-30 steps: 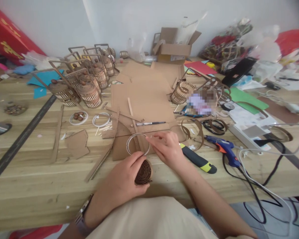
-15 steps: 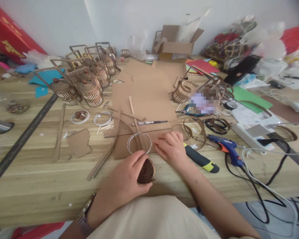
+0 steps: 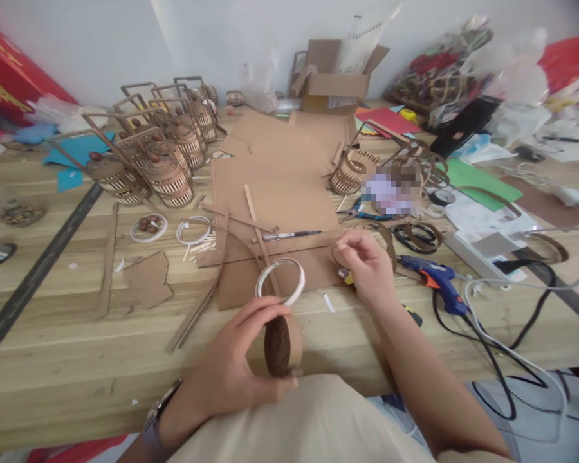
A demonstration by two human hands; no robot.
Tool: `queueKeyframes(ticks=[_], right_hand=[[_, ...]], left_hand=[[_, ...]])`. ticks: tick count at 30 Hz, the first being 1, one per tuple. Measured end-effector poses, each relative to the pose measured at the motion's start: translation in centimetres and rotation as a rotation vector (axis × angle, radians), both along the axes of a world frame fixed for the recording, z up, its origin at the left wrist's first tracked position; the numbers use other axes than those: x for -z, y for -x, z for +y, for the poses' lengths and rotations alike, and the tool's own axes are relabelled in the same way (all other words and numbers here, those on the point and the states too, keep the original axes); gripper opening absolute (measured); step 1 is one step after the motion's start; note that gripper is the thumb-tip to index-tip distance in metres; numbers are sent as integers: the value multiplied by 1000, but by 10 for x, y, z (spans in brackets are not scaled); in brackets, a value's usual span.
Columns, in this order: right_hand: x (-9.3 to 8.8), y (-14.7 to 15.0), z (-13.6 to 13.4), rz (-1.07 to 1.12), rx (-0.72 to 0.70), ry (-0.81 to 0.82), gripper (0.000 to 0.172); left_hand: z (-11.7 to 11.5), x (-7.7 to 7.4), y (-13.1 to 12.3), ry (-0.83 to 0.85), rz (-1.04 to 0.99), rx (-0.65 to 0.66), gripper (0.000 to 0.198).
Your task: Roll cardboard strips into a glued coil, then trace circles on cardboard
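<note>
One wooden table (image 3: 53, 360) carries our work; with the clock's hub at the middle of our view, its near edge runs at 6 o'clock, by our shirt (image 3: 313, 424). Bare wood at 8 o'clock looks like our easiest room for moving. A flat cardboard sheet (image 3: 280, 180) reaches from the hub out to 12, and lidded baskets (image 3: 168, 180) crowd 10, their tall handles best given a wide berth. Our hands are apart: the left hand (image 3: 226, 366) at 7 is wrapped about a roll, fingers above and thumb below, while the right hand (image 3: 369, 267) at 4 has its fingertips drawn together, and we cannot tell whether anything is pinched there. A glue gun (image 3: 434, 276) lies just beyond it, tightening that side. The cardboard roll (image 3: 284, 347) sits at 6, near our shirt; we expect it light, springy and dry, not slippery, but easily crushed at its ridged edges or unwound, so the outer wall is the place to hold. A white tape ring (image 3: 298, 289), also at 6 but closer in, touches our left fingers; it should be light, stiff and perhaps sticky outside, so we would take its inner rim. A paper scrap (image 3: 329, 302) lies at 5.
</note>
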State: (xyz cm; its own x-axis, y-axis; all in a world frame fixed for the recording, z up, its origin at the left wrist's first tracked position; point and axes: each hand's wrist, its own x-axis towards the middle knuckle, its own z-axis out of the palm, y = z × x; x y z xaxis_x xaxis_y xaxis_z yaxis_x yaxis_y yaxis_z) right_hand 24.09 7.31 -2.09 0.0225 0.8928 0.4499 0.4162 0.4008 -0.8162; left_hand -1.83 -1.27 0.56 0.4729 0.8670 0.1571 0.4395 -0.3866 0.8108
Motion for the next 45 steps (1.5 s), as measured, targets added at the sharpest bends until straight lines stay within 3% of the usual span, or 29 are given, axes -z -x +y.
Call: queueKeyframes(ticks=[2,5,8,11,14,18,22,25,35,45], right_hand=[[-8,1,-6,-137,-104,-116,19],[-13,13,-16,-441,-356,-252,41],[-5,20,-18,-570,-350,-288,50],[4,17,-17,-602,-314,-249,47],[0,12,-24,-375,-297,-113,31],[-18,22,-51,330,-346,187,9],[-23,41,-73,657,-428,498,8],[-21,48,-76,701,-388,576,11],[-19,53,-79,558,-361,543,24],[-13,54,-81,547,-354,471,15]], left_hand=[[6,4,-2,22,40,-42,66],[16,10,-9,33,61,-10,64],[20,12,-12,14,46,54,63],[17,11,-11,15,41,26,60],[14,10,-10,48,4,-31,61],[14,12,-13,59,-70,-63,63],[14,13,-15,79,-137,-53,63],[14,12,-16,74,-164,-43,63],[12,8,-17,94,-186,-46,63],[12,8,-18,120,-219,-57,62]])
